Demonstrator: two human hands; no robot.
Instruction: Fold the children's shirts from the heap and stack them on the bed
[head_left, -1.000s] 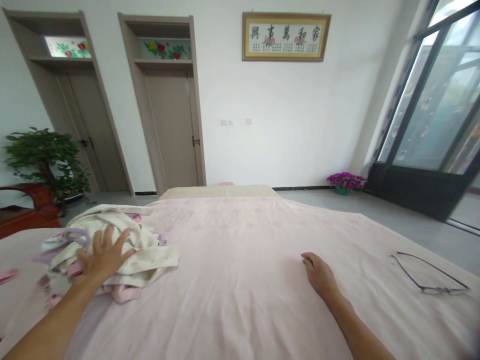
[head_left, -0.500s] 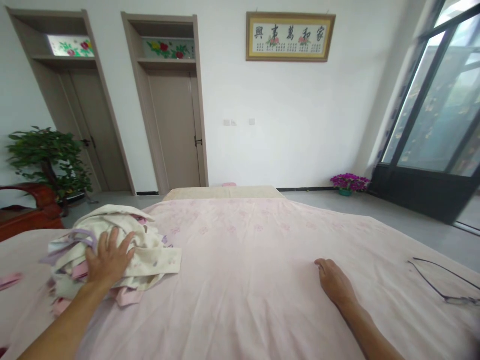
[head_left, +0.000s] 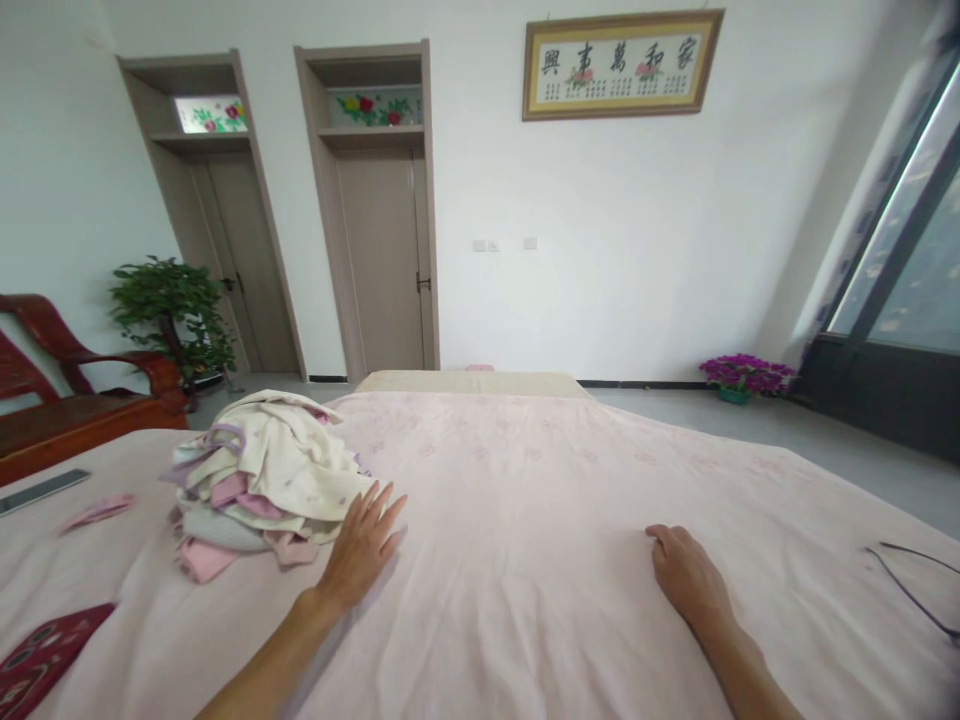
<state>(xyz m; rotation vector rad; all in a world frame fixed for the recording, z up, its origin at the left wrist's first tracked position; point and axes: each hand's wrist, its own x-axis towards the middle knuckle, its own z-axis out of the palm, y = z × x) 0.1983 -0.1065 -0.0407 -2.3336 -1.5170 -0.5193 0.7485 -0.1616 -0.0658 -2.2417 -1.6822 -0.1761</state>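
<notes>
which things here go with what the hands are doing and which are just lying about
In hand: pile of clothes, left hand flat on the pink sheet beside it, right hand resting on the same sheet.
Lying about: glasses at the right edge, dark flat device, small pink cloth, red patterned item, wooden chair, potted plant.

Home, bedroom and sitting room in one. Wide bed [head_left: 525, 470] under pink sheet, heap of clothes [head_left: 262, 475] on it; two wooden doors [head_left: 384, 260]; framed calligraphy [head_left: 622, 62]; red wooden armchair [head_left: 71, 400]; potted plant [head_left: 169, 305]; purple flowers [head_left: 746, 373] on floor by glazed door [head_left: 900, 300].
</notes>
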